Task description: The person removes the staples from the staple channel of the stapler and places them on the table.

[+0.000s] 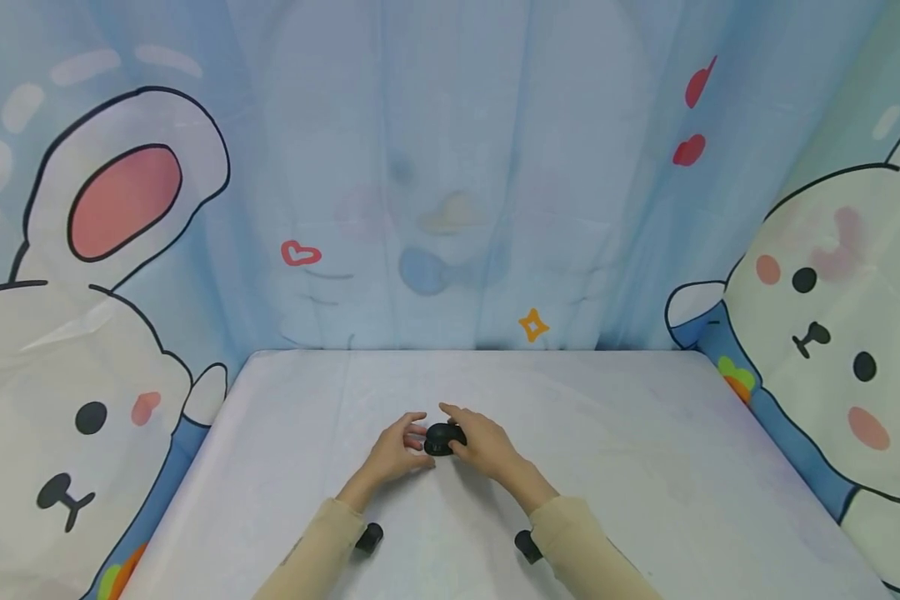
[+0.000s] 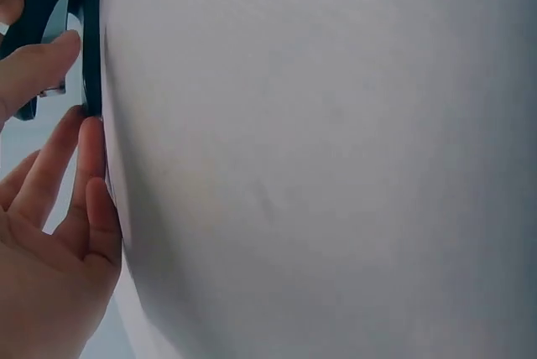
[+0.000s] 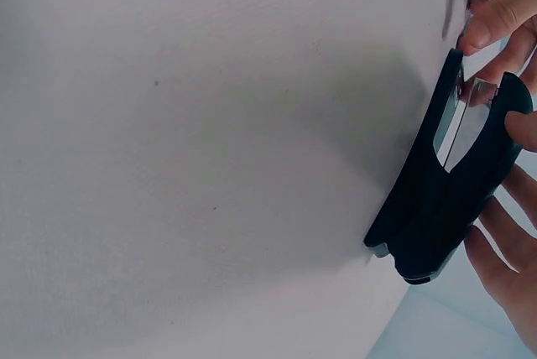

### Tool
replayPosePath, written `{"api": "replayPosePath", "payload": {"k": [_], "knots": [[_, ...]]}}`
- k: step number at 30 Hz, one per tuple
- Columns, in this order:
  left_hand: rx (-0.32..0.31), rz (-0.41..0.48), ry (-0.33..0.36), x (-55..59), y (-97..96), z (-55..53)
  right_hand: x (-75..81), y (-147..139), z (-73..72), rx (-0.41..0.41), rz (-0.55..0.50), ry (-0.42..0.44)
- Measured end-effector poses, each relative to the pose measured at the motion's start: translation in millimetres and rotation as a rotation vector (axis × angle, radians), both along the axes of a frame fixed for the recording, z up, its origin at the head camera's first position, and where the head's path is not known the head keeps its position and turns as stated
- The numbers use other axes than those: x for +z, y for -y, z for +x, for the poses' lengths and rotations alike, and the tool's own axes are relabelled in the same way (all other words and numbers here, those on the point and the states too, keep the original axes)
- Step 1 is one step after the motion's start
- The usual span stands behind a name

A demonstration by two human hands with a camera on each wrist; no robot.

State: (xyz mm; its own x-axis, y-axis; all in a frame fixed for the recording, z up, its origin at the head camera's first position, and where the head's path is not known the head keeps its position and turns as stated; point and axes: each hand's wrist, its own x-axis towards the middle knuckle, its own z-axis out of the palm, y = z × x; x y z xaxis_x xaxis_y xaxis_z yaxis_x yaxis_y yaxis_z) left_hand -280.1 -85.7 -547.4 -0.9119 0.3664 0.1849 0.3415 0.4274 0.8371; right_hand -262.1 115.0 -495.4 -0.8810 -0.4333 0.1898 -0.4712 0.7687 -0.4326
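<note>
- Black stapler (image 3: 457, 183) lies in the grasp of the right hand (image 1: 487, 442), where we see the thumb on top and the fingers along the far side.
- We find its gaping end turned toward the left hand (image 1: 399, 450), with a shiny metal strip (image 3: 481, 92) showing inside.
- Our left hand looks released, its fingers loosely spread just beside that end; we cannot tell whether a fingertip touches it.
- Below both hands we see the white tabletop (image 1: 645, 467), and the stapler's shadow falls there.
- Behind each hand sits a dark wrist camera (image 1: 371, 537), next to a beige sleeve (image 1: 592, 542).
- Beyond the hands we face a light blue curtain (image 1: 450, 100) with printed hearts.
</note>
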Motion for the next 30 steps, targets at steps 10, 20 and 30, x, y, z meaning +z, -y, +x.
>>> {"api": "replayPosePath", "payload": {"k": [10, 20, 30], "knots": [[0.064, -0.079, -0.017, -4.9, -11.8, -0.8, -10.1, 4.8, 0.3, -0.042, 0.006, -0.030], [0.114, -0.126, -0.025, 1.1, -12.6, -2.7, -14.8, 4.9, -4.7, 0.038, 0.015, -0.200], [0.131, -0.144, -0.035, 2.3, -14.5, -3.1, -17.4, 0.5, -7.3, 0.076, 0.026, -0.236]]}}
